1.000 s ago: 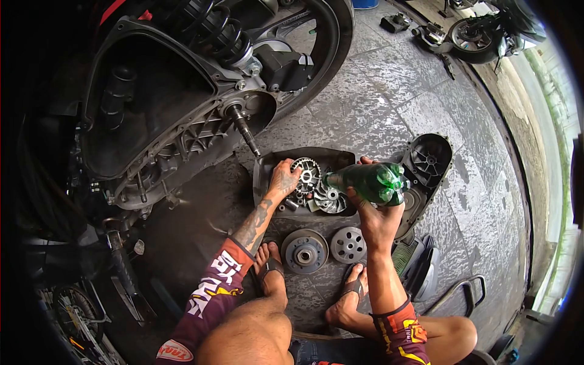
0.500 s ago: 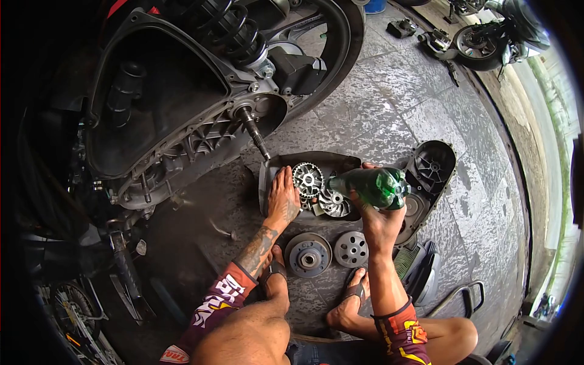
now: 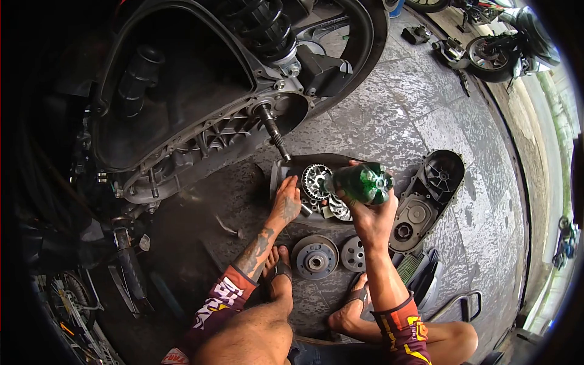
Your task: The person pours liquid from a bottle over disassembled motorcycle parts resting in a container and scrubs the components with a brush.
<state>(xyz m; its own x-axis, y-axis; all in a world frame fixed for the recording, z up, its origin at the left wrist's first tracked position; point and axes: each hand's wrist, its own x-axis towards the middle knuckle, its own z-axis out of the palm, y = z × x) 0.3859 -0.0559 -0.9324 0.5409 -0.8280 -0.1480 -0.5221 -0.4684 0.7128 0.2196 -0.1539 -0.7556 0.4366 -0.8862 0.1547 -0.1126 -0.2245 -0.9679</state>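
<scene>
My right hand (image 3: 372, 222) is wrapped around a green plastic bottle (image 3: 364, 182), held tilted with its base toward me and its neck over the toothed pulley wheel (image 3: 317, 180). This wheel sits in a dark, shallow tray (image 3: 340, 160) with a finned pulley half (image 3: 339, 209), partly hidden by my right hand, and some small metal parts. My left hand (image 3: 287, 204) lies at the tray's left side, fingers stretched out, holding nothing I can see. Between my feet and the tray are a round clutch assembly (image 3: 315, 258) and a clutch bell with holes (image 3: 353, 254).
Above the tray, the scooter's open transmission case (image 3: 201, 140) has a splined shaft (image 3: 272, 132) jutting toward it. A long casing cover (image 3: 429, 198) lies to the right on the tiled floor, near a black ribbed part (image 3: 410, 267). Motorcycles (image 3: 490, 55) stand farther back.
My right hand has moved the bottle left over the tray, its base now turned more toward me. My left hand has slid slightly outward along the tray's side. The whole view has shifted a little.
</scene>
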